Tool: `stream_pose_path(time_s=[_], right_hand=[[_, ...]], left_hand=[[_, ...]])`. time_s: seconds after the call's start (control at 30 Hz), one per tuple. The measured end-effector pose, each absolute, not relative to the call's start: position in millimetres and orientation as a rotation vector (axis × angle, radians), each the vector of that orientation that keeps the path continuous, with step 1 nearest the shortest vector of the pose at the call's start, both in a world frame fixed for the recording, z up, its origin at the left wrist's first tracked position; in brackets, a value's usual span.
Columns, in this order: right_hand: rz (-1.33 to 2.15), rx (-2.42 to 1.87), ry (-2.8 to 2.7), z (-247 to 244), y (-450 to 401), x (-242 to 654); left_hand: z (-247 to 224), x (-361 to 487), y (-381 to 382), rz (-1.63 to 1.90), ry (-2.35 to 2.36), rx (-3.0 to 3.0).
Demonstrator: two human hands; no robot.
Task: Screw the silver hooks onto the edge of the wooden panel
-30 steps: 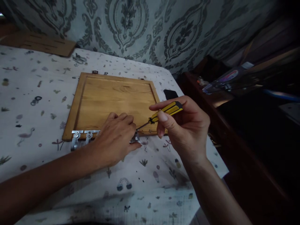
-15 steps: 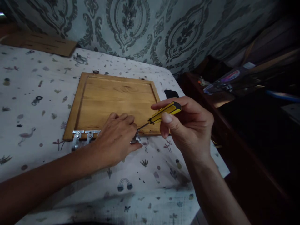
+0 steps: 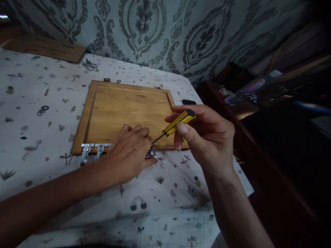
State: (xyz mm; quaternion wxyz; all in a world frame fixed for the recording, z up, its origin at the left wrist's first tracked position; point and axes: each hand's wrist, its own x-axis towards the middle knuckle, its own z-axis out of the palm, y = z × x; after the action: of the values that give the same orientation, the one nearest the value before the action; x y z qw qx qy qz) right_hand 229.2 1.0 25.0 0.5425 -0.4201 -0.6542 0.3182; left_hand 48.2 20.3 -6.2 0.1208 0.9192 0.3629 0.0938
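Observation:
A wooden panel with a raised frame lies flat on the patterned cloth. Two metal hinges, one at the corner and one beside it, sit along its near edge. My left hand is closed on another metal hinge at that edge, covering most of it. Between the thumb and fingers of my right hand is a yellow and black screwdriver, tilted, its tip down at the hinge by my left fingertips. The exact tip contact is hidden.
The cloth-covered table reaches a patterned wall covering. A cardboard piece lies at the back left, a black object beyond my right hand. Right of the table, a clear plastic bottle rests on dark furniture.
The screwdriver handle and my right fingers have shifted slightly, with the handle a little further left. My left hand keeps its hold, and the view has moved very slightly.

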Motion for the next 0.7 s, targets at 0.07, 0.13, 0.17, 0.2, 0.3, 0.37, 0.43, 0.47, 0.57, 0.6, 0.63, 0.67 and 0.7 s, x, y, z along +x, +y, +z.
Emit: stream_pose_path(time_s=[0.07,0.13,0.17,0.2,0.3,0.37,0.43,0.47,0.57,0.6,0.63,0.67,0.7], right_hand=[[0.720,-1.004,-1.524,25.1,1.4,225.3],[0.703,-1.005,-1.502,25.2,2.5,222.2],[0.702,-0.998,-1.496,25.2,3.2,221.5],[0.706,-0.992,-1.495,25.4,4.0,221.4],[0.742,-0.982,-1.524,27.2,5.4,224.3],[0.765,-0.991,-1.555,29.0,5.0,226.9],[0.761,-1.004,-1.572,30.5,3.8,228.2],[0.748,-1.010,-1.572,30.8,3.1,228.1],[0.700,-1.026,-1.546,29.7,1.8,225.7],[0.692,-1.025,-1.534,28.8,1.8,224.8],[0.691,-1.024,-1.524,27.9,2.0,224.2],[0.695,-1.022,-1.518,27.1,2.3,223.9],[0.700,-1.016,-1.515,26.4,2.7,224.0]], left_hand=[[-7.4,47.9,20.6,0.279,1.054,2.677],[-8.5,47.7,20.6,0.299,1.057,2.673],[-8.7,47.6,20.5,0.305,1.059,2.671],[-8.7,47.6,20.4,0.303,1.059,2.669],[-7.0,47.8,20.1,0.269,1.051,2.673],[-5.8,48.0,20.1,0.257,1.053,2.680],[-5.3,48.1,20.5,0.260,1.061,2.683],[-5.5,48.1,20.6,0.266,1.064,2.684],[-7.0,48.0,20.9,0.275,1.065,2.689],[-7.7,47.9,20.9,0.275,1.063,2.692],[-8.2,47.8,20.8,0.278,1.063,2.695],[-8.6,47.7,20.7,0.283,1.062,2.697],[-8.8,47.7,20.6,0.291,1.058,2.700]])
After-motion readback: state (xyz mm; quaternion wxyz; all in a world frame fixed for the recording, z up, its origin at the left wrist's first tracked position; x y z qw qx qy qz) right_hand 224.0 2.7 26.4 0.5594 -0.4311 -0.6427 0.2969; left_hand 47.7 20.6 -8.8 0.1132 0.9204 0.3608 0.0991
